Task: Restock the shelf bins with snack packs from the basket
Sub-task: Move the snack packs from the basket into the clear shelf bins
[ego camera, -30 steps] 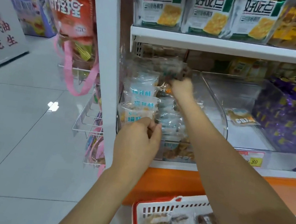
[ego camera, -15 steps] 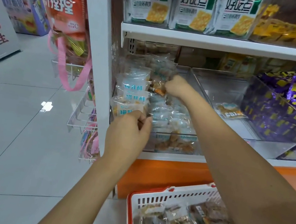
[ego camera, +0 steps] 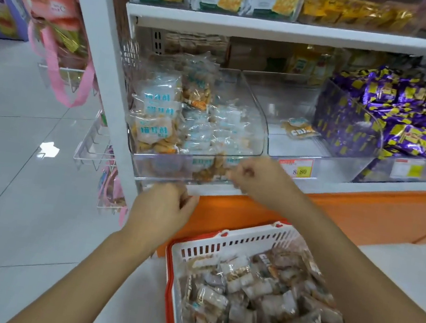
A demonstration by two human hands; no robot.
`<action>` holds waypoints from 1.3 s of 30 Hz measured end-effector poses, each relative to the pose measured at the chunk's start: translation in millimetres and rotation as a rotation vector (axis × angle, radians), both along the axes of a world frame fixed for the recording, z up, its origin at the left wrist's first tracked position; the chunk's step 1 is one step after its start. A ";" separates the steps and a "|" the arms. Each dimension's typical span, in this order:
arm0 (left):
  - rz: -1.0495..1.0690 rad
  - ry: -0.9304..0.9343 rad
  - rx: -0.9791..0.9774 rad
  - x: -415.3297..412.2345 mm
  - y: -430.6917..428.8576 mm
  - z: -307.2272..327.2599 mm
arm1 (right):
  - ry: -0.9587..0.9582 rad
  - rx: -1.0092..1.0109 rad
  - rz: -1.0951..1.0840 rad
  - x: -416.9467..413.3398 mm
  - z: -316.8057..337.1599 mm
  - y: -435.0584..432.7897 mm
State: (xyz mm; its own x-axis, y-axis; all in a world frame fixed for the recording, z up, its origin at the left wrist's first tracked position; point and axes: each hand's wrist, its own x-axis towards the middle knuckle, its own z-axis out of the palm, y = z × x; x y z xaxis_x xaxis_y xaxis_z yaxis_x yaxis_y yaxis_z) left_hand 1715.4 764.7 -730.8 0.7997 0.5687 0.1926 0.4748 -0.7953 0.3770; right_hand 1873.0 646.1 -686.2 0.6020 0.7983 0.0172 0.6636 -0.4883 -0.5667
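Clear left-end bin (ego camera: 164, 168) brims.
Left hand (ego camera: 163, 209), right hand (ego camera: 261, 182) curl, hold unclear; basket (ego camera: 221, 245) packs (ego camera: 256, 292) suit the near-empty bin (ego camera: 291, 148).

Bright, even store light all round you, soft shadows only. A white glare patch sits on the floor (ego camera: 49, 149) tiles. Your right grip (ego camera: 258, 180) smears with motion blur, the snack packs (ego camera: 262, 301) in the basket (ego camera: 224, 246) look soft, and the shelf post (ego camera: 102, 61) bows at the wide-angle edge.
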 end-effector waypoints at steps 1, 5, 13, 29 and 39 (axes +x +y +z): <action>-0.038 0.134 0.008 -0.7 -4.4 -10.4 | 0.026 -0.109 0.001 1.1 -20.7 -9.3; -0.155 0.575 -0.051 -6.6 -18.7 -49.4 | 0.167 -0.465 -0.030 13.4 -104.7 -37.7; -0.205 0.875 -0.220 -12.1 -18.9 -89.5 | 0.392 -0.636 -0.132 31.9 -201.1 -62.6; -0.248 0.925 -0.222 10.9 -7.7 -87.7 | 0.334 -0.774 0.157 22.8 -227.5 -53.7; -0.235 0.929 -0.204 1.9 -10.3 -91.4 | 0.206 -0.829 0.042 5.6 -229.8 -78.2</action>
